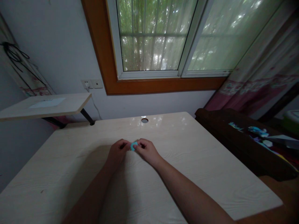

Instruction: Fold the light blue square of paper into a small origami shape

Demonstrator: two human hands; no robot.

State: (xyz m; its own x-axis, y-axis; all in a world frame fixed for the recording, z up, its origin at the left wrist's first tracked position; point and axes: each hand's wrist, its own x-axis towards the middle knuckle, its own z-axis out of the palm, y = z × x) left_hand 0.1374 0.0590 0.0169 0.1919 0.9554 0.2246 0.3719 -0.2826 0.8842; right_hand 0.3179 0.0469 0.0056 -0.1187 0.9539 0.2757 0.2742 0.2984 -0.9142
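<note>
We're reaching forward, left hand and right hand pinching a turquoise piece, its direction and long axis unclear.

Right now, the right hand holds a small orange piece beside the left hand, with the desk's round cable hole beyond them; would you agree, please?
The colour is wrong: the head view shows a small turquoise piece in the right hand, beside the left hand; the rest stands.

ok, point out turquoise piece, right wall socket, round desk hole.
Turquoise piece [132,145]: head view, curved left part.
Right wall socket [96,83]: head view, faceplate.
Round desk hole [144,120]: head view, opening's middle.
</note>
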